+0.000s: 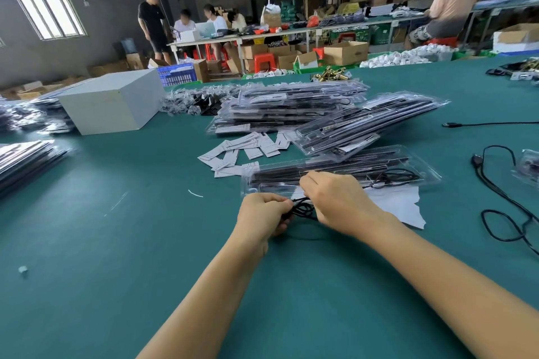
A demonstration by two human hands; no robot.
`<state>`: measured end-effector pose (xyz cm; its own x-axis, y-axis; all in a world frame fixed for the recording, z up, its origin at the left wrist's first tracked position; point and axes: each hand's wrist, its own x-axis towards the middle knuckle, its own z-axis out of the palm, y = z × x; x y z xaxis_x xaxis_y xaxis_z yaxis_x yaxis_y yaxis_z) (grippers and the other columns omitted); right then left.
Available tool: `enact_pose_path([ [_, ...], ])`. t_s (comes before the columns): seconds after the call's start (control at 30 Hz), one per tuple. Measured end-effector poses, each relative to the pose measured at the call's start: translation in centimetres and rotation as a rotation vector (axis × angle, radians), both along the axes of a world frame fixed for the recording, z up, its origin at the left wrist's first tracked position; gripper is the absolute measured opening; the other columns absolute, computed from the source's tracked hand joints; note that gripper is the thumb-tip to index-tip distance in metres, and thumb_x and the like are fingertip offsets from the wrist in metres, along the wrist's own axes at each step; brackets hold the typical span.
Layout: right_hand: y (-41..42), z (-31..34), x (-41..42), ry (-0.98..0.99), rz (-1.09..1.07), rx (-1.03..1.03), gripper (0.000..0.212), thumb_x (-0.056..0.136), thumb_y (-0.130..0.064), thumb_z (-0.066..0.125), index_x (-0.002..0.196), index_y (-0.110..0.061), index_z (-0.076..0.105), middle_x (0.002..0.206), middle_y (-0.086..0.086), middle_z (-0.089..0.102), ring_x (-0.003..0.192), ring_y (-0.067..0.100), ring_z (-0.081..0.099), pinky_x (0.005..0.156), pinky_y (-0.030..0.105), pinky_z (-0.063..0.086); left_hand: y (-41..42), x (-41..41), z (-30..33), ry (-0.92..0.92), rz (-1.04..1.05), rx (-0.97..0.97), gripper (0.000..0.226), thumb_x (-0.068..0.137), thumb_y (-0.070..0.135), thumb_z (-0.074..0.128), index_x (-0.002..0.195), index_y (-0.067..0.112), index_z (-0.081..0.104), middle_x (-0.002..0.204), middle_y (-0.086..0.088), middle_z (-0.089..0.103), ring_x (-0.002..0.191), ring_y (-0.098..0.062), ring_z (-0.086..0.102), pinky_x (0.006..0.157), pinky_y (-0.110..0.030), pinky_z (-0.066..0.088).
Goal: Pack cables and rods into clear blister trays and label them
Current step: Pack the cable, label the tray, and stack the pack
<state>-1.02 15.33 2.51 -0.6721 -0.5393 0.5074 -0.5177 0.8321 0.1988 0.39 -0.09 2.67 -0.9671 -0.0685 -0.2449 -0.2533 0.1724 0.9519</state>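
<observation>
A black cable [303, 208], bunched into small loops, sits between my two hands just above the green table. My left hand [262, 217] grips one side of the bundle with curled fingers. My right hand [335, 202] pinches the other side, its fingertips hidden behind the knuckles. Right behind my hands lies a clear blister tray [335, 172] with black rods and a coiled cable in it. White paper labels [242, 151] are scattered to the tray's left. Filled trays [291, 108] are stacked farther back.
A torn white sheet [402, 207] lies under my right wrist. Loose black cables [501, 207] trail along the right edge. A white box [113, 102] stands at the back left, with more tray stacks [23, 160] at the far left. People work at benches beyond.
</observation>
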Motion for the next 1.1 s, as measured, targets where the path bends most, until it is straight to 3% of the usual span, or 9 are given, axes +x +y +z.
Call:
enact_pose_path([
  [0.07, 0.2, -0.1, -0.2, 0.009, -0.017, -0.020, 0.034, 0.045, 0.004, 0.079, 0.065, -0.011, 0.055, 0.059, 0.002, 0.054, 0.047, 0.023, 0.053, 0.036, 0.021, 0.024, -0.1, -0.1, 0.0, 0.051, 0.007, -0.096, 0.014, 0.085, 0.010, 0.067, 0.072, 0.010, 0.070, 0.069, -0.012, 0.067, 0.057, -0.017, 0.058, 0.055, -0.027, 0.054],
  [0.17, 0.4, -0.3, -0.4, -0.019, -0.031, -0.041, 0.028, 0.056, 0.002, 0.078, 0.070, -0.010, 0.057, 0.063, 0.002, 0.056, 0.051, 0.024, 0.054, 0.038, 0.022, 0.025, -0.3, -0.1, 0.2, 0.147, 0.003, -0.287, 0.019, 0.082, 0.016, 0.068, 0.069, 0.002, 0.070, 0.067, -0.016, 0.070, 0.057, -0.020, 0.058, 0.075, -0.039, 0.057],
  [0.27, 0.5, -0.6, -0.8, -0.048, -0.039, -0.055, 0.016, 0.072, -0.002, 0.069, 0.079, -0.010, 0.057, 0.073, 0.003, 0.059, 0.062, 0.026, 0.057, 0.044, 0.025, 0.028, -0.7, -0.2, 0.2, 0.132, 0.038, -0.170, 0.023, 0.082, 0.014, 0.071, 0.073, -0.007, 0.068, 0.063, -0.014, 0.066, 0.060, -0.022, 0.058, 0.084, -0.048, 0.055],
  [0.33, 0.6, -0.7, -1.0, -0.083, -0.054, -0.053, 0.007, 0.083, -0.008, 0.060, 0.089, -0.011, 0.057, 0.083, 0.001, 0.060, 0.072, 0.025, 0.058, 0.049, 0.028, 0.031, -0.6, -0.2, 0.1, 0.179, 0.073, -0.213, 0.021, 0.082, 0.018, 0.071, 0.072, -0.001, 0.068, 0.062, -0.008, 0.065, 0.064, -0.023, 0.059, 0.079, -0.042, 0.057],
  [0.43, 0.8, -0.6, -1.4, -0.116, -0.060, -0.103, 0.007, 0.091, -0.013, 0.051, 0.095, -0.012, 0.057, 0.087, 0.000, 0.061, 0.079, 0.024, 0.059, 0.053, 0.028, 0.033, 0.0, 0.3, 0.4, 0.332, 0.052, -0.497, 0.015, 0.085, 0.025, 0.067, 0.077, 0.012, 0.069, 0.066, 0.005, 0.063, 0.073, -0.018, 0.058, 0.061, -0.025, 0.045],
  [0.57, 1.5, -0.7, -1.7, -0.120, -0.077, -0.135, 0.009, 0.092, -0.014, 0.051, 0.094, -0.012, 0.059, 0.086, 0.000, 0.063, 0.078, 0.025, 0.061, 0.053, 0.029, 0.035, 0.4, 0.5, 0.6, 0.492, -0.013, -0.755, 0.012, 0.089, 0.029, 0.061, 0.089, 0.019, 0.068, 0.086, 0.006, 0.070, 0.089, -0.020, 0.060, 0.083, -0.034, 0.044],
  [0.77, 1.5, -1.0, -1.8, -0.114, -0.097, -0.146, 0.010, 0.095, -0.018, 0.046, 0.096, -0.015, 0.056, 0.088, -0.002, 0.061, 0.078, 0.023, 0.060, 0.053, 0.028, 0.030, 1.0, 0.8, -0.6, 0.537, 0.086, -0.625, 0.010, 0.090, 0.029, 0.061, 0.092, 0.022, 0.069, 0.086, 0.011, 0.069, 0.086, -0.012, 0.059, 0.068, -0.025, 0.035],
  [0.93, 1.9, -0.9, -2.2, -0.118, -0.103, -0.178, 0.014, 0.097, -0.024, 0.043, 0.101, -0.017, 0.055, 0.095, -0.005, 0.062, 0.086, 0.022, 0.060, 0.057, 0.029, 0.031, 0.4, 0.2, -0.7, 0.542, 0.022, -0.408, 0.004, 0.087, 0.026, 0.067, 0.085, 0.028, 0.070, 0.079, 0.018, 0.070, 0.082, -0.002, 0.064, 0.076, -0.023, 0.047],
  [1.1, 1.9, -1.2, -2.3, -0.157, -0.093, -0.162, 0.008, 0.094, -0.019, 0.047, 0.097, -0.016, 0.054, 0.092, -0.002, 0.061, 0.084, 0.024, 0.059, 0.058, 0.030, 0.034, -0.1, -0.6, -1.9, 0.533, -0.014, -0.461, 0.004, 0.087, 0.027, 0.067, 0.085, 0.029, 0.069, 0.077, 0.023, 0.068, 0.082, 0.006, 0.061, 0.071, -0.008, 0.041],
])
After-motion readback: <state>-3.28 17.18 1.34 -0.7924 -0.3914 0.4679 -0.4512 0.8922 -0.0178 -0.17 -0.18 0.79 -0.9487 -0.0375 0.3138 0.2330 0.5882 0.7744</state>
